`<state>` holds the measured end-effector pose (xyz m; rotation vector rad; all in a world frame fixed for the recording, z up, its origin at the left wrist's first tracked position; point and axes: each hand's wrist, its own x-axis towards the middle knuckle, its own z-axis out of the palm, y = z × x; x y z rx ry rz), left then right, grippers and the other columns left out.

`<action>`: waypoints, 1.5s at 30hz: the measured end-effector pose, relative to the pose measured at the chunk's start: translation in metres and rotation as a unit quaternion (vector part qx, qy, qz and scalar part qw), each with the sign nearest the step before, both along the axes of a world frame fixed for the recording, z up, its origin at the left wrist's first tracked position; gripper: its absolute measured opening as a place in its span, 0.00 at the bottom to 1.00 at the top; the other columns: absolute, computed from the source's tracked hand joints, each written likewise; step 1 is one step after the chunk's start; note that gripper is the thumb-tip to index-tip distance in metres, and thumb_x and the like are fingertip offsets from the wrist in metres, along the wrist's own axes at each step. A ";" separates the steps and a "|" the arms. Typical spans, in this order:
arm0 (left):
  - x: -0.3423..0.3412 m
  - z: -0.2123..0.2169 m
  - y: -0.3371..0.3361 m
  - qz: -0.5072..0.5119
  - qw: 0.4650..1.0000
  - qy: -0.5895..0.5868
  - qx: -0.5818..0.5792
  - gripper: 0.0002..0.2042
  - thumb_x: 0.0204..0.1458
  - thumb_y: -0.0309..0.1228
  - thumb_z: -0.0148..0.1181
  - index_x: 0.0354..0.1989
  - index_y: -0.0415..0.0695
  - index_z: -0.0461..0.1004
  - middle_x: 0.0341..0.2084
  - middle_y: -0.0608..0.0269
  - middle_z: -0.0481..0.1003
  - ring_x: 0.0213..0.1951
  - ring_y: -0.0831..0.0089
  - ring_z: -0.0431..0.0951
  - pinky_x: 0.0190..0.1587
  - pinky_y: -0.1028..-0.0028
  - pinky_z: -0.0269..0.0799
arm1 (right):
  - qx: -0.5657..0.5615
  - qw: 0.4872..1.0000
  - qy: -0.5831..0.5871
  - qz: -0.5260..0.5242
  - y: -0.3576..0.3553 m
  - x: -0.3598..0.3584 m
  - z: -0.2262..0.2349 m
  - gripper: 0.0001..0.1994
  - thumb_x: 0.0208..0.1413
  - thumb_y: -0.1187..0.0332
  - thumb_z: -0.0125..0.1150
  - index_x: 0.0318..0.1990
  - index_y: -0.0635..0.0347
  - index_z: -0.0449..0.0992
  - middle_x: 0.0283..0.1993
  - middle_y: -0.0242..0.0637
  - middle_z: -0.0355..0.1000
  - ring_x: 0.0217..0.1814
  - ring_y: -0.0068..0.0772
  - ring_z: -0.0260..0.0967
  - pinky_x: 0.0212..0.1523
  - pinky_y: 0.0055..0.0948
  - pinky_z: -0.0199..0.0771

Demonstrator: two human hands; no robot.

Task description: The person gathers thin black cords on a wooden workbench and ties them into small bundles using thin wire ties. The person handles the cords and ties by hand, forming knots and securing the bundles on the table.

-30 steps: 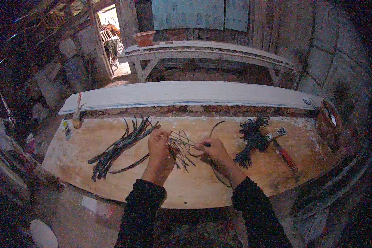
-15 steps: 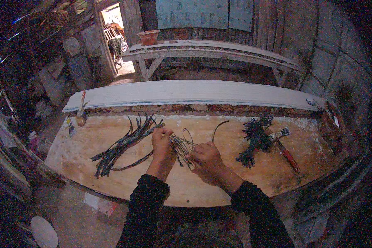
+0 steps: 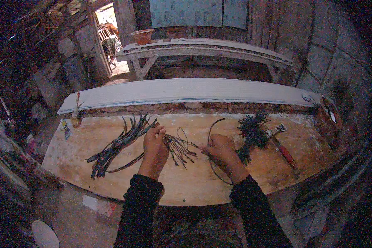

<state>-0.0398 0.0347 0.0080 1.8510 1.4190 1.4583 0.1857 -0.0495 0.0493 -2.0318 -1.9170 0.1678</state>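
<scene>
My left hand (image 3: 153,145) is closed around one end of a bundle of thin dark strands (image 3: 181,153), which fan out to the right over the wooden board (image 3: 186,190). To the right of it, my right hand (image 3: 223,152) pinches a dark flexible strip (image 3: 211,129) that curves above and below the fingers. A thin strand seems to run from the bundle toward these fingertips. Beside my left hand lies a pile of longer dark strips (image 3: 119,148). Past my right hand sits a bushy heap of dark knotted strands (image 3: 252,131).
A brush with a red handle (image 3: 284,152) lies at the right. Along the board's far side runs a long white slab (image 3: 186,90). Another brush (image 3: 76,111) stands at the far left, and a brown container (image 3: 329,120) at the far right. Behind is a bench (image 3: 211,50) with a pot (image 3: 142,37).
My right hand has moved right, away from the bundle, and the dark strip now shows below it too. My left hand has shifted slightly left, still holding the bundle.
</scene>
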 end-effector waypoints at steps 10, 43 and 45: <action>0.029 -0.013 0.023 -0.210 0.970 -0.114 -0.040 0.18 0.46 0.25 0.57 0.48 0.55 0.72 0.38 0.61 0.69 0.38 0.66 0.73 0.38 0.71 0.71 | -0.057 0.988 0.144 -0.004 0.026 0.006 -0.024 0.10 0.43 0.61 0.61 0.28 0.57 0.73 0.27 0.40 0.72 0.29 0.38 0.70 0.28 0.35 0.68; -0.001 0.039 0.036 -0.168 0.978 -0.020 0.124 0.11 0.41 0.20 0.62 0.35 0.47 0.77 0.26 0.61 0.72 0.29 0.67 0.74 0.33 0.71 0.70 | 0.043 0.660 0.681 0.314 0.008 0.038 0.033 0.13 0.50 0.64 0.62 0.40 0.60 0.71 0.29 0.35 0.71 0.30 0.32 0.70 0.29 0.32 0.72; 0.004 0.032 0.036 -0.197 0.974 -0.018 0.114 0.09 0.42 0.21 0.63 0.34 0.44 0.77 0.27 0.60 0.74 0.30 0.69 0.75 0.33 0.71 0.70 | 0.109 0.617 0.710 0.322 0.012 0.051 0.028 0.15 0.52 0.62 0.59 0.45 0.58 0.69 0.33 0.35 0.71 0.31 0.33 0.70 0.30 0.32 0.72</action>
